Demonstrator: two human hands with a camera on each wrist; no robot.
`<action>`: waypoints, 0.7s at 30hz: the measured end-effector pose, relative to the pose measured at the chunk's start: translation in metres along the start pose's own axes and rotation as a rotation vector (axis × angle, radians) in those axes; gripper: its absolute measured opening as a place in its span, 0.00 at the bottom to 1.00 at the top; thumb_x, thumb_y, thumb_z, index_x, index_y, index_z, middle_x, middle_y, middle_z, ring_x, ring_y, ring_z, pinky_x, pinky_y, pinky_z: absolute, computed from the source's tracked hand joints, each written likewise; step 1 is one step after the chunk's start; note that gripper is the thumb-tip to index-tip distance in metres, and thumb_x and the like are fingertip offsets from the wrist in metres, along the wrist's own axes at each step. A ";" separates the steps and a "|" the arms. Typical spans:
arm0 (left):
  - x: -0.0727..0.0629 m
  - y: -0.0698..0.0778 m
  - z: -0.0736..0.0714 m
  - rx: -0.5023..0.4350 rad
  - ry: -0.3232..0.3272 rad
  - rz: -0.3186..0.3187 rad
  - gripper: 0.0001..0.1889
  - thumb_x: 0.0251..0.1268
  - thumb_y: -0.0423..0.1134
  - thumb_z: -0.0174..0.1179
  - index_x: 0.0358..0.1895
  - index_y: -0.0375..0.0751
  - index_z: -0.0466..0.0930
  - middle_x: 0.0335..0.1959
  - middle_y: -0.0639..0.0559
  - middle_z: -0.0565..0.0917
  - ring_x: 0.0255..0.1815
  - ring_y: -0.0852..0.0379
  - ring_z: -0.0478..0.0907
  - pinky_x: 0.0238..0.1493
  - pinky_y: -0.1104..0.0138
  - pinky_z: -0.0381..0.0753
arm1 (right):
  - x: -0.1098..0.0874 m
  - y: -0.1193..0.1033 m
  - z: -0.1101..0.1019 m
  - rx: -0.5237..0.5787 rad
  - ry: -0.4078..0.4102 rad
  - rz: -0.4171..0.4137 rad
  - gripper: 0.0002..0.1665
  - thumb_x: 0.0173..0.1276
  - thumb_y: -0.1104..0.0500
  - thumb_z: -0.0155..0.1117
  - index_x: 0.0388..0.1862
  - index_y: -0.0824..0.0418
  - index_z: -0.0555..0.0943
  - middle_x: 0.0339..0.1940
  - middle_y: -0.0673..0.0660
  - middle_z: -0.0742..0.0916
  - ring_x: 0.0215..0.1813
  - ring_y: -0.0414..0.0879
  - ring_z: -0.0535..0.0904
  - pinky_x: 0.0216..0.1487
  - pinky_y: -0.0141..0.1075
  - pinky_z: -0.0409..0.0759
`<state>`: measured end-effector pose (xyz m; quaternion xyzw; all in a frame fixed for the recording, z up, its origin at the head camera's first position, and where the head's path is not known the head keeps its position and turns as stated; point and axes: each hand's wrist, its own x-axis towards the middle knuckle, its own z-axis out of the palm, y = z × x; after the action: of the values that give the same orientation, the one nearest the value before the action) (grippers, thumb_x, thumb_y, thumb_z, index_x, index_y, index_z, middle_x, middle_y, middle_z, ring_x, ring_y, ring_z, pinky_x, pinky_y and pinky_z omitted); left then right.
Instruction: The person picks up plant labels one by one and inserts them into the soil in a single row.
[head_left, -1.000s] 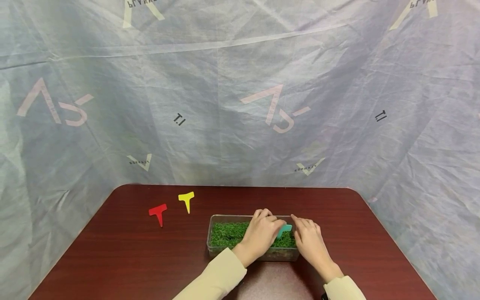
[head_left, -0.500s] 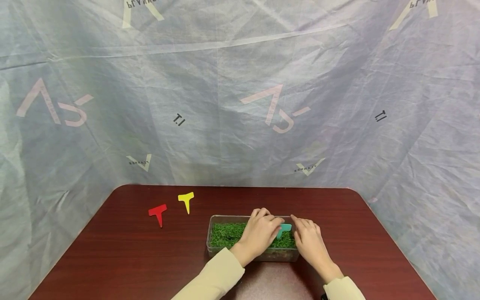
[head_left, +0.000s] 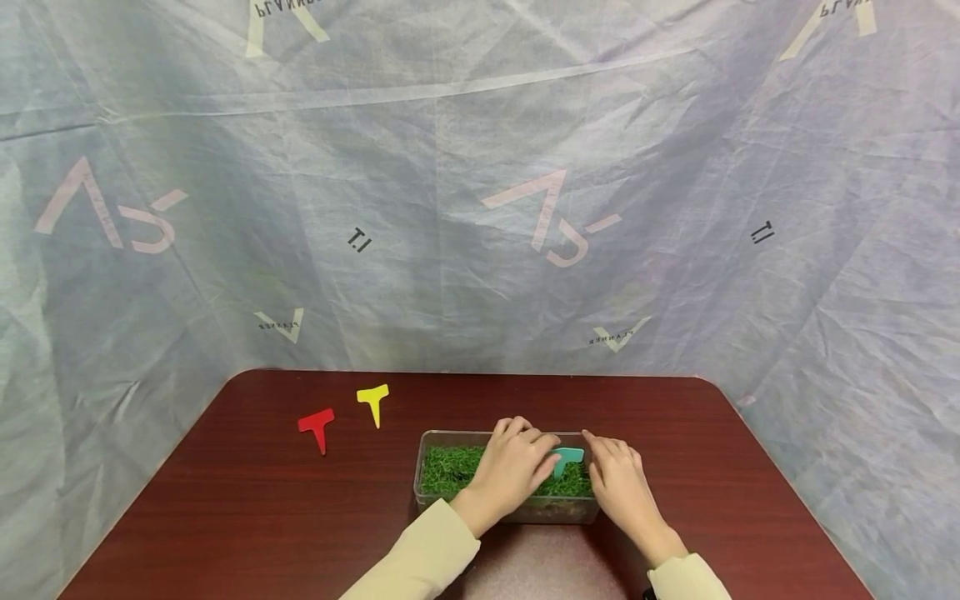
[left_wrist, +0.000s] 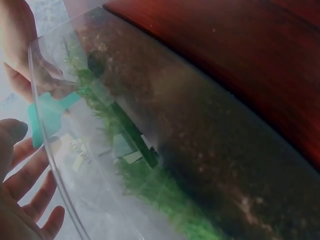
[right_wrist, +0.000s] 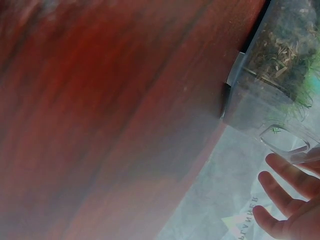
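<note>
A teal T-shaped plant label [head_left: 568,456] stands upright with its stem in the green turf at the right part of a clear plastic box [head_left: 555,510]. My left hand [head_left: 510,467] hovers over the box just left of this label. In the left wrist view its fingers [left_wrist: 31,180] are spread, with a gap between them and the thumb. My right hand [head_left: 624,483] rests at the box's right end, fingers extended. The right wrist view shows its fingertips [right_wrist: 272,159] right at the rim, beside the oval handle cut-out.
A red T-shaped label [head_left: 318,427] and a yellow one [head_left: 373,402] lie on the dark red wooden table [head_left: 247,500], left of the box. Soil fills the box under the turf [head_left: 453,467]. A grey printed cloth [head_left: 442,208] hangs around the table.
My left hand has let go of the teal label and drawn back to the left. The label stays upright in the turf. My right hand keeps its place at the box's end.
</note>
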<state>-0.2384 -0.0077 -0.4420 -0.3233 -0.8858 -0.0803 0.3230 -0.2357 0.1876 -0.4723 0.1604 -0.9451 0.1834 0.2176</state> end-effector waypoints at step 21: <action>-0.020 -0.050 -0.027 -0.033 0.088 -0.148 0.09 0.62 0.46 0.56 0.43 0.53 0.81 0.36 0.60 0.83 0.40 0.58 0.74 0.46 0.62 0.70 | 0.000 0.000 0.000 -0.010 0.001 -0.003 0.25 0.60 0.67 0.57 0.59 0.64 0.73 0.48 0.63 0.82 0.52 0.59 0.75 0.54 0.58 0.66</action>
<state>-0.2438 -0.0661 -0.4301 -0.2583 -0.8909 -0.1328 0.3492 -0.2362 0.1876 -0.4722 0.1606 -0.9456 0.1785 0.2193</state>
